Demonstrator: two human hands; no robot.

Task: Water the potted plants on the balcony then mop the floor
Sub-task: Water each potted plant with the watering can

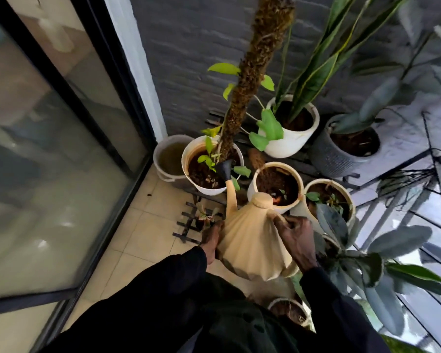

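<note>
Your right hand [295, 240] has its grip clenched on the upper shoulder of the watering can [252, 245], fingers curled over near the lid. Your left hand [211, 240] lies against the can's other side. Whether that grip curls under it, I cannot tell, as the fingertips are hidden by the can's body.

The can is held in the air in front of you, tilted forward. Its black spout head [225, 169] sits over the soil of the white pot [189, 159] that carries the moss pole [252, 72].

Just beside that pot stands a cream pot [256, 174], with another pot [349, 197] to its right. Behind them are a white pot with tall striped leaves [290, 146] and a grey ribbed pot [331, 159]. A bucket of murky water [161, 154] stands in the corner, touching the first pot, by the glass door [49, 149].

Dark leaves [334, 222] crowd your right wrist, and a black slatted stand [186, 220] lies on the tiled floor [143, 225] under your left hand. A low pot [288, 309] near your sleeves is half covered — its contents are blurred.
</note>
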